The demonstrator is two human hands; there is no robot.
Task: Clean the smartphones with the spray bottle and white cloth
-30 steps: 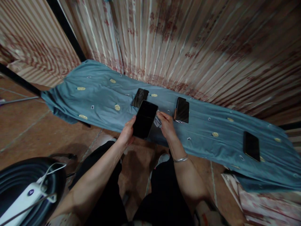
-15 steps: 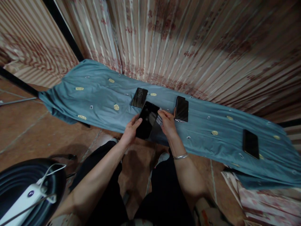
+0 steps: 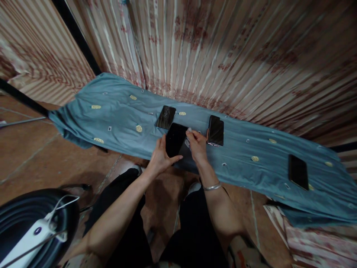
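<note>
A dark phone [image 3: 175, 140], its glossy black face up, is held above the front part of the cloth-covered bench [image 3: 125, 130]. My left hand [image 3: 161, 158] grips it from the left, fingers along the left edge and thumb across the lower corner. At its right edge my right hand [image 3: 196, 145] is closed in a pinch on a small pale wiping cloth [image 3: 187, 140], which is mostly hidden by the fingers. Just behind lies another phone [image 3: 166, 117] with streaked reflections. Right of my right hand, a pair of overlapping phones [image 3: 216, 131] rests on the bench.
Farther right on the bench lies one more dark phone [image 3: 298, 172]. A pleated floral curtain [image 3: 195, 56] hangs behind. At lower left are a coiled black hose [image 3: 16, 208] and a white power strip [image 3: 30, 242]. A black pole [image 3: 78, 37] stands at left.
My left hand has shifted its grip, the thumb moving from the phone's face down to its lower corner. The phone has turned slightly. My right hand stays at its right edge.
</note>
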